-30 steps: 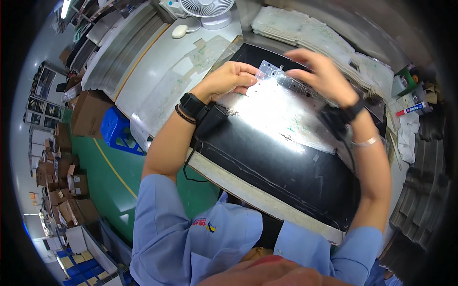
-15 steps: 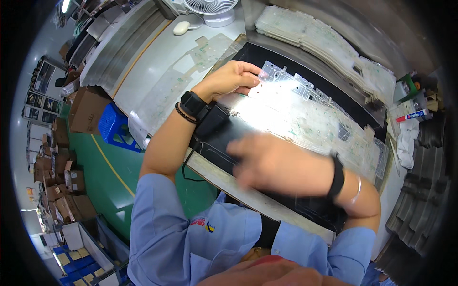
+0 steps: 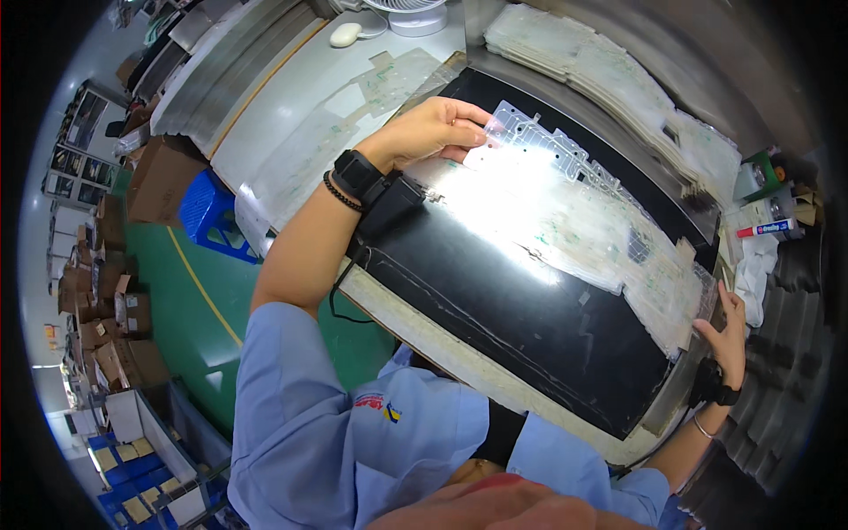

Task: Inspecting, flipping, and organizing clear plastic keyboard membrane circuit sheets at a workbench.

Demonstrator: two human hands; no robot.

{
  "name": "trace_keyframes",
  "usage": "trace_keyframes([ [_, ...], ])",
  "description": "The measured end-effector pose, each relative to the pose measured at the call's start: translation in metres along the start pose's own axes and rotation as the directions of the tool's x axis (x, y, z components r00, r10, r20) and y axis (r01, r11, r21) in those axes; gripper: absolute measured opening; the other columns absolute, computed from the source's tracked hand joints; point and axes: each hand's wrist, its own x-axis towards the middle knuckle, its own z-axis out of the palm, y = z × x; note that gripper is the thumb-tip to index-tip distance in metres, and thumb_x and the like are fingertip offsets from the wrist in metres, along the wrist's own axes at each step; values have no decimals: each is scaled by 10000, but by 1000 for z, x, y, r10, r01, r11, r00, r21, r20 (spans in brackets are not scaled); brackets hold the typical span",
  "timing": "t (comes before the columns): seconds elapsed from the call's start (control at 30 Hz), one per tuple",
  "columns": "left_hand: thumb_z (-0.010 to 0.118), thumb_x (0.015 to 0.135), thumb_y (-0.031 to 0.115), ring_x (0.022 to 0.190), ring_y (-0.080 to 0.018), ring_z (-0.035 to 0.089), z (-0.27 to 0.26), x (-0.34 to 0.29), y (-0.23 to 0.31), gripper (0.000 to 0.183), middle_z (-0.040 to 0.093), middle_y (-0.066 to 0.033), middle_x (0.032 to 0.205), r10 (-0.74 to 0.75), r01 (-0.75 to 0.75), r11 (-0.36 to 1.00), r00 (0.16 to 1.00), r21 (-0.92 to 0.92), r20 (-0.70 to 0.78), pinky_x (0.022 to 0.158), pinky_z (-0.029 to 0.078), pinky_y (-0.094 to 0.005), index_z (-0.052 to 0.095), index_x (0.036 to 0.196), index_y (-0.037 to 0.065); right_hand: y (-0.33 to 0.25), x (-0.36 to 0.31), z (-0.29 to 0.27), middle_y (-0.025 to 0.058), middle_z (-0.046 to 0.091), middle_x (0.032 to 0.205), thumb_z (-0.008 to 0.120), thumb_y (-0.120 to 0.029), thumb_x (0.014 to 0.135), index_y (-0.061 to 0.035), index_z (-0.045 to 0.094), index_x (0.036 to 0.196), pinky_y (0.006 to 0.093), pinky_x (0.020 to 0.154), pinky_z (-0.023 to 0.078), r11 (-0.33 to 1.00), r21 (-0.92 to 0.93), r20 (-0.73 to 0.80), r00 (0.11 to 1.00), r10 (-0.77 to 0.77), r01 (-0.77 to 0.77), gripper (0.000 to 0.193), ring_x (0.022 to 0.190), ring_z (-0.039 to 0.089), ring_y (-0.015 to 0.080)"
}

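Observation:
A clear flexible sheet printed with circuit-like traces (image 3: pixel 574 163) lies over whitish sheets (image 3: pixel 583 238) on a black panel (image 3: pixel 521 322). Its far left corner is pinched between the thumb and fingers of my left hand (image 3: pixel 442 132). Bright glare washes out the middle of the sheets. At their right end is my right hand (image 3: pixel 726 336), its thumb and forefinger spread apart close to the sheet's edge. Whether the thumb touches that edge I cannot tell. A black box-shaped device (image 3: pixel 395 208) with a cord sits beside my left wrist.
Behind the panel lies a stack of similar sheets (image 3: pixel 574 66); more sheets (image 3: pixel 331 146) cover the left table. A white fan (image 3: pixel 415 16) and a rounded white object (image 3: pixel 346 34) stand beyond. At right are a red-capped tube (image 3: pixel 765 228) and white cloth (image 3: pixel 755 274). A blue stool (image 3: pixel 208 216) stands left.
My right hand has swept from above the black panel's middle to the sheet's right end. My left hand keeps its pinch on the corner; the view has shifted slightly.

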Motion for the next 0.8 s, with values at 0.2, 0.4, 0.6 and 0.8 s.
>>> trace_keyframes([
  [0.2,539,840,93,720,-52,582,-2,-9,-4,309,611,-118,989,29,-29,1000,999,-2,-37,615,493,-150,504,1131,-5,10,12,12,123,416,1128,727,-207,587,-44,537,1143,305,897,330,979,184,85,994,70,-85,610,1043,420,246],
  [0.4,540,837,81,776,-96,608,-4,-12,1,302,607,-140,987,63,-65,998,996,-26,-69,672,513,-179,505,1125,-3,-9,17,8,-41,564,769,632,-55,736,-39,320,1309,131,578,369,664,707,126,968,218,-242,653,668,497,33],
  [0.6,554,827,68,743,-132,618,-6,-22,18,254,624,-118,911,219,-222,975,972,-30,-88,666,517,-219,537,1065,-20,-39,-2,-23,32,569,908,548,-15,804,11,283,1299,204,728,399,440,897,-162,958,235,44,562,785,525,77],
  [0.8,587,807,65,741,-140,617,-7,-16,6,272,625,-128,871,192,-199,980,943,4,-271,665,518,-235,536,1054,-37,13,19,22,16,586,757,589,-75,811,-7,472,1111,172,496,401,558,819,-130,905,406,-133,329,540,494,44],
])
